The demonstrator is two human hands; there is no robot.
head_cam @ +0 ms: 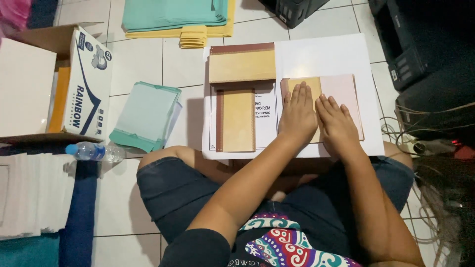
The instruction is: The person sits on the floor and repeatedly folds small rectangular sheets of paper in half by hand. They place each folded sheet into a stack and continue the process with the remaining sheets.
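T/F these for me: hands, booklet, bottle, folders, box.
1. Both hands press flat on a booklet. True: the left hand and right hand lie palm-down, side by side, on the tan and pink booklet.
2. The water bottle stands upright. False: the water bottle lies on its side on the floor.
3. The booklet rests on a white sheet. True: the white sheet lies under it.
4. The teal folders are in the person's lap. False: the teal folders lie on the tiled floor, beside the cardboard box.
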